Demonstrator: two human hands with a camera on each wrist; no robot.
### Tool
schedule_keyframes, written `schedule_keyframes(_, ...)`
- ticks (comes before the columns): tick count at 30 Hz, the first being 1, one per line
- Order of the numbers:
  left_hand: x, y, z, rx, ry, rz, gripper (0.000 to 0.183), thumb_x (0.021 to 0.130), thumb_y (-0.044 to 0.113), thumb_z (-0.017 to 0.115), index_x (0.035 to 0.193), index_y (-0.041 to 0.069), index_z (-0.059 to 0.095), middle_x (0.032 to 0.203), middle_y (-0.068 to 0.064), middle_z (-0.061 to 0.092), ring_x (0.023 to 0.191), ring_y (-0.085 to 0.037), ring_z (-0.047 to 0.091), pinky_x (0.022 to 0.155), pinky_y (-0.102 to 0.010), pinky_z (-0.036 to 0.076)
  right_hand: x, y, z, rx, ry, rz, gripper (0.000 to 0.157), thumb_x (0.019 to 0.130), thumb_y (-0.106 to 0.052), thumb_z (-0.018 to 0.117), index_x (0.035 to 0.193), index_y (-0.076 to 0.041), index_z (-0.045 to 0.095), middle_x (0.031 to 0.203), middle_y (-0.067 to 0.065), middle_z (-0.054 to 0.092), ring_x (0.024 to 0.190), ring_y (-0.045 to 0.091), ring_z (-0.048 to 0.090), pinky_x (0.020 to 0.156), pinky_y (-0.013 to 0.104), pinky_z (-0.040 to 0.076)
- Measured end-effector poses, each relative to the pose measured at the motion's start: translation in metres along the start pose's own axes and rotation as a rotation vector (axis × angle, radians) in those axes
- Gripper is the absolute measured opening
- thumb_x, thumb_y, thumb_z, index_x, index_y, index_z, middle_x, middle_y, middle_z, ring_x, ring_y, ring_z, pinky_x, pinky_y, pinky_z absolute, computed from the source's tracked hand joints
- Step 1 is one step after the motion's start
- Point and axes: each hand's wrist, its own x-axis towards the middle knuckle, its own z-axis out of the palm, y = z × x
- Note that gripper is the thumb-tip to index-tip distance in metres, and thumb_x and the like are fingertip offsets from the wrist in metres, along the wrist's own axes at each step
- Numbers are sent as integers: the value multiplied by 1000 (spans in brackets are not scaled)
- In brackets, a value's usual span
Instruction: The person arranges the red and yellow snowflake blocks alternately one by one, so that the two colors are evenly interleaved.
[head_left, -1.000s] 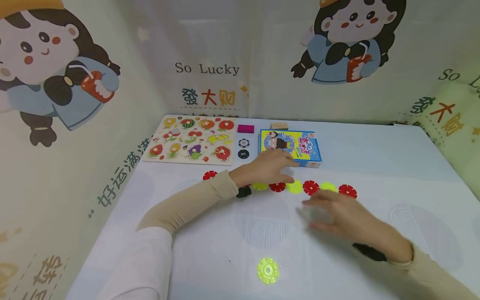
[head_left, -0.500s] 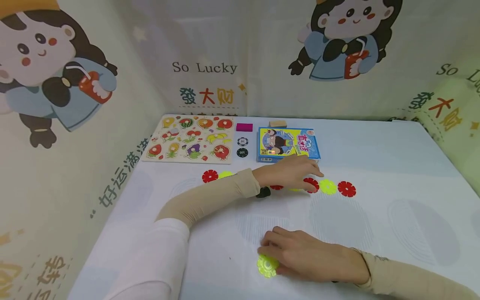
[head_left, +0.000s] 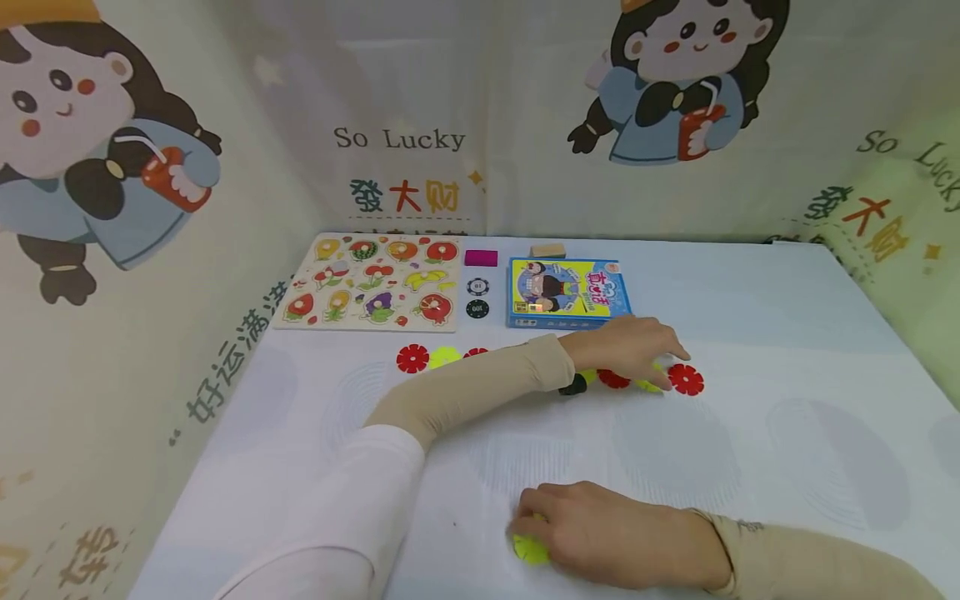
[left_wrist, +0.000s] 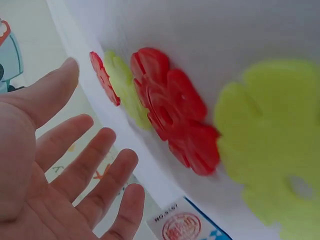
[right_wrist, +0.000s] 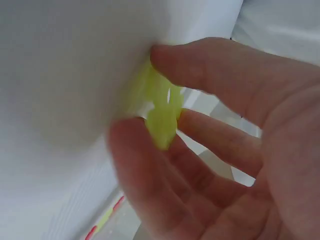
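A row of red and yellow-green flower-shaped plastic discs lies across the table, partly hidden by my left arm. My left hand (head_left: 636, 348) is over the row's right part, fingers spread, close to the last red disc (head_left: 686, 379). In the left wrist view, nothing is in that hand, and a red disc (left_wrist: 187, 95) lies near its fingertips. Close to the front, my right hand (head_left: 607, 533) holds a single yellow-green disc (head_left: 529, 550) by its edge. The right wrist view has this disc (right_wrist: 162, 122) tilted between thumb and fingers, against the tabletop.
Behind the row are a fruit puzzle board (head_left: 367, 283), a magenta block (head_left: 481, 258), a wooden block (head_left: 547, 250), a white-rimmed chip (head_left: 477, 287) and a black chip (head_left: 477, 309). A blue-yellow card box (head_left: 568, 292) stands close behind my left hand.
My left hand has slid rightward along the row. My right hand has come from the row's right side to the front and taken hold of the single yellow-green disc.
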Motion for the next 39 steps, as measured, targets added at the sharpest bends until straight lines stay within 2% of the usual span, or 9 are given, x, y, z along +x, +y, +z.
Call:
schedule_keyframes(4, 7, 4, -1, -6, -23, -4, 61, 82, 52, 65, 139, 41, 43, 141, 18, 45, 130, -2, 37, 103, -25, 36, -3, 0, 0, 5, 23, 4, 41, 78, -22, 76, 116, -22, 63, 104, -9, 57, 89, 0, 55, 72, 10, 48)
schedule_keyframes(12, 15, 7, 4, -38, -31, -31, 61, 79, 52, 68, 136, 42, 46, 136, 19, 48, 122, 0, 40, 97, -23, 38, -14, 11, -2, -32, 73, 56, 23, 72, -31, 73, 91, -22, 65, 84, -12, 56, 65, -6, 43, 59, 10, 40)
schedule_keyframes(18, 18, 5, 8, -14, -13, -60, 51, 81, 52, 67, 129, 42, 54, 128, 19, 54, 114, -1, 44, 92, -22, 39, -62, 44, -27, 32, 149, 321, 32, 65, -37, 80, 94, -26, 70, 87, -19, 60, 71, -7, 53, 66, 18, 49)
schedule_keyframes(24, 20, 3, 4, -20, 4, -32, 46, 82, 49, 67, 126, 36, 60, 122, 16, 60, 105, -4, 50, 88, -21, 42, -138, 124, -54, -57, 307, 631, 37, 59, -28, 87, 93, -20, 73, 84, -15, 65, 66, -1, 55, 55, 17, 44)
schedule_keyframes(28, 20, 4, 1, -20, -20, -46, 51, 82, 48, 68, 130, 34, 57, 126, 16, 58, 110, -4, 47, 91, -21, 40, -171, 169, -47, -21, 270, 792, 43, 60, -30, 89, 96, -11, 74, 82, -6, 68, 65, 4, 56, 55, 19, 43)
schedule_keyframes(30, 21, 6, 1, -20, -29, -50, 52, 81, 48, 68, 130, 35, 56, 127, 16, 57, 112, -3, 46, 92, -21, 39, -179, 181, -40, 40, 240, 814, 44, 63, -32, 87, 99, -10, 74, 84, -4, 68, 66, 4, 55, 57, 19, 45)
schedule_keyframes(32, 20, 7, 1, -19, -31, -50, 52, 81, 48, 68, 130, 35, 56, 127, 16, 57, 113, -3, 46, 92, -21, 39, -185, 188, -34, 88, 244, 779, 45, 65, -32, 87, 101, -9, 74, 85, -4, 66, 66, 4, 55, 57, 20, 45)
schedule_keyframes(36, 21, 9, 2, -16, -23, -51, 52, 81, 48, 68, 130, 36, 56, 126, 16, 57, 112, -3, 46, 91, -20, 39, -188, 191, -27, 126, 296, 705, 43, 65, -24, 86, 102, -8, 74, 86, -4, 62, 68, 2, 54, 57, 20, 46)
schedule_keyframes(39, 21, 9, 1, -11, -18, -52, 52, 81, 48, 68, 130, 36, 56, 126, 16, 58, 111, -3, 47, 90, -20, 39, -188, 191, -28, 140, 284, 715, 43, 66, -24, 85, 104, -7, 73, 88, -4, 61, 70, 2, 54, 58, 19, 46)
